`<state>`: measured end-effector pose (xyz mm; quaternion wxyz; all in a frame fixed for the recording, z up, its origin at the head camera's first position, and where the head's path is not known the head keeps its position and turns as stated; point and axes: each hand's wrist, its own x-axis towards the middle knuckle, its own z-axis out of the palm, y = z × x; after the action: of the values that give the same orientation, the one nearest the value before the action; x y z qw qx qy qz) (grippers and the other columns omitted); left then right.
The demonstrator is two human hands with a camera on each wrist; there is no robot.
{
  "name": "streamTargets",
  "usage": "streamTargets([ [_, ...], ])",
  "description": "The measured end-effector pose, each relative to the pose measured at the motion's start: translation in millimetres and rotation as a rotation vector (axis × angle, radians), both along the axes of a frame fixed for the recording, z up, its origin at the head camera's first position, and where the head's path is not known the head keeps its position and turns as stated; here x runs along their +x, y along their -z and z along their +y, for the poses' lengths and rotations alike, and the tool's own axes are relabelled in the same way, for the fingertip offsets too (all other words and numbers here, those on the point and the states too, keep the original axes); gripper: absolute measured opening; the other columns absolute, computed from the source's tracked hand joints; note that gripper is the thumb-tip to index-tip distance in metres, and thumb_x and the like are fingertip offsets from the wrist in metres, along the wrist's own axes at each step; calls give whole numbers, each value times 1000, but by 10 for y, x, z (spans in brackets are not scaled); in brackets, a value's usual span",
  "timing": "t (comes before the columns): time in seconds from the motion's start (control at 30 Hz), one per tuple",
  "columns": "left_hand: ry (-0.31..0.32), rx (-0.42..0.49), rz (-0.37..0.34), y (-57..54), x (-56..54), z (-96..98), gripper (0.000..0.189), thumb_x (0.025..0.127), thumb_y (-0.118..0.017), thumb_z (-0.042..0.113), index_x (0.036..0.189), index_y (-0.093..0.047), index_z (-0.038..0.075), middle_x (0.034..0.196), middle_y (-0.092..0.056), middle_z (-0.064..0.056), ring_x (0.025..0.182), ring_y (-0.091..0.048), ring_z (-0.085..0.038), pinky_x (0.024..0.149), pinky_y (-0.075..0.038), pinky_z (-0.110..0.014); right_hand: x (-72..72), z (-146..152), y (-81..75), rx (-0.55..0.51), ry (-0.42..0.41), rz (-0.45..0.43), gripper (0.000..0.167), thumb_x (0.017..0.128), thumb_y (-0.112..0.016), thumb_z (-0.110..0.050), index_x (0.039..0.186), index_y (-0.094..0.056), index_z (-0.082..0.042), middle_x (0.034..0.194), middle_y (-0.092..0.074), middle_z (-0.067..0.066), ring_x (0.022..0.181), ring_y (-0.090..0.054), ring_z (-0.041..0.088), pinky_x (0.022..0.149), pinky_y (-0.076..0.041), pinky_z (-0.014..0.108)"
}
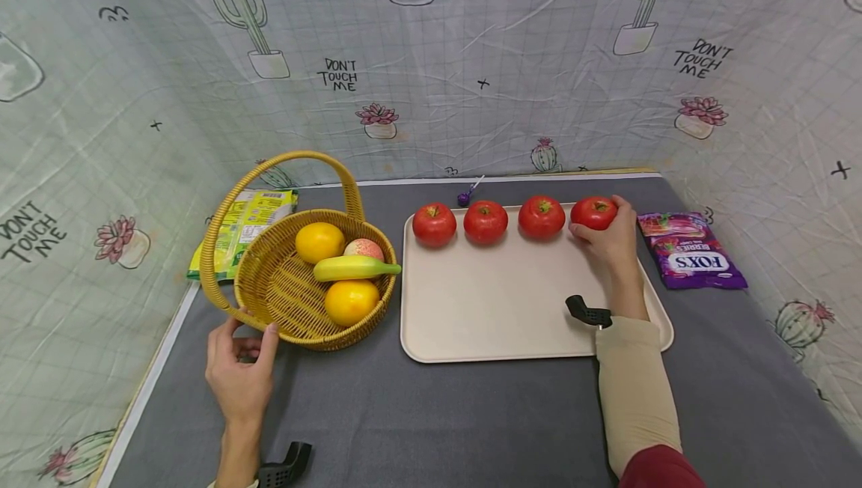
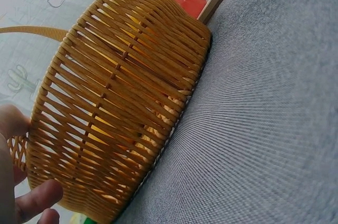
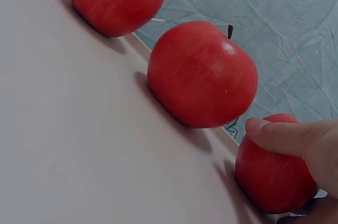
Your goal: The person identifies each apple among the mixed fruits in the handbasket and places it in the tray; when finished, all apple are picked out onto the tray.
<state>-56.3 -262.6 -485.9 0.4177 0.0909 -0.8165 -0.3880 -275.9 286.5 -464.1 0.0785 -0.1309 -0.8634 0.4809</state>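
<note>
My right hand [image 1: 611,237] holds the rightmost red apple [image 1: 594,213] at the far right of a cream tray [image 1: 488,301], its thumb across the apple's side in the right wrist view. Other red apples [image 3: 203,75] sit in a row to its left along the tray's back edge. My left hand [image 1: 242,368] grips the yellow wicker basket [image 1: 283,316] at its near left rim, by the foot of the handle. Inside the basket lie a banana [image 1: 350,269], a pinkish peach [image 1: 364,249] and two orange-yellow round fruits [image 1: 319,242], gathered toward its right side.
A purple Fox's candy bag [image 1: 694,252] lies right of the tray. Behind the basket is a green and yellow packet [image 1: 252,218], partly hidden. A small purple lollipop [image 1: 465,197] lies behind the tray. Patterned cloth walls [image 1: 471,129] border the grey table [image 1: 431,421] at the back and sides.
</note>
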Motion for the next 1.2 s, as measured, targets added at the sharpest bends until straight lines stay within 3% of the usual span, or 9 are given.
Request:
streamTargets([
  [0.17, 1, 2, 4, 5, 0, -2, 50, 83, -78, 7, 130, -64, 1, 109, -49, 28, 68, -51, 12, 64, -43, -3, 1, -2, 10, 22, -2, 7, 101, 85, -79, -24, 159, -12, -7, 157, -25, 25, 145, -30, 42, 117, -33, 59],
  [0.3, 0, -5, 7, 13, 1, -3, 50, 83, -77, 7, 130, -63, 0, 105, -62, 2, 68, -51, 13, 64, -42, -3, 7, 2, 3, 36, -5, 4, 103, 85, -80, -25, 159, -11, -7, 157, -25, 25, 145, -31, 43, 117, -32, 59],
  [0.4, 4, -4, 6, 14, 1, -2, 50, 83, -77, 7, 130, -63, 0, 105, -61, -12, 68, -51, 13, 64, -43, -3, 23, 17, -28, 34, -9, -1, 105, 85, -80, -27, 159, -9, -7, 158, -24, 25, 145, -30, 43, 118, -31, 59],
  [0.57, -2, 0, 30, 15, -19, 7, 50, 82, -78, 4, 130, -64, 1, 107, -53, 20, 67, -51, 12, 64, -43, -4, 66, 42, -142, 25, 4, 1, 104, 87, -78, -28, 160, -8, -9, 164, -19, 20, 151, -24, 40, 120, -26, 58],
  [0.63, -3, -1, 50, 0, -28, 19, 50, 80, -78, 1, 128, -65, 0, 106, -50, 23, 67, -50, 12, 64, -42, -4, 85, 36, -211, 22, 9, 13, 102, 88, -76, -29, 161, -8, -10, 166, -17, 18, 152, -21, 38, 122, -24, 57],
  [0.77, 11, 1, 97, -124, -26, 89, 44, 79, -76, -3, 121, -65, -8, 103, -50, 23, 68, -49, 15, 65, -41, -2, 122, 12, -350, 20, 7, 70, 98, 91, -72, -35, 161, -8, -11, 166, -17, 17, 153, -20, 35, 124, -21, 55],
  [0.97, 25, 33, 192, -392, -10, 207, 32, 88, -67, 6, 114, -67, -13, 100, -56, 23, 69, -50, 15, 66, -39, -1, 174, -13, -527, 28, 1, 113, 94, 92, -66, -46, 161, -11, -14, 165, -19, 14, 153, -20, 33, 124, -19, 56],
  [1.2, -38, 83, 315, -633, -80, 188, 38, 90, -61, 17, 116, -67, -10, 106, -60, 19, 76, -54, 10, 70, -40, -7, 249, -18, -703, 91, -30, 152, 90, 93, -64, -48, 161, -16, -13, 164, -22, 13, 153, -23, 33, 123, -20, 57],
])
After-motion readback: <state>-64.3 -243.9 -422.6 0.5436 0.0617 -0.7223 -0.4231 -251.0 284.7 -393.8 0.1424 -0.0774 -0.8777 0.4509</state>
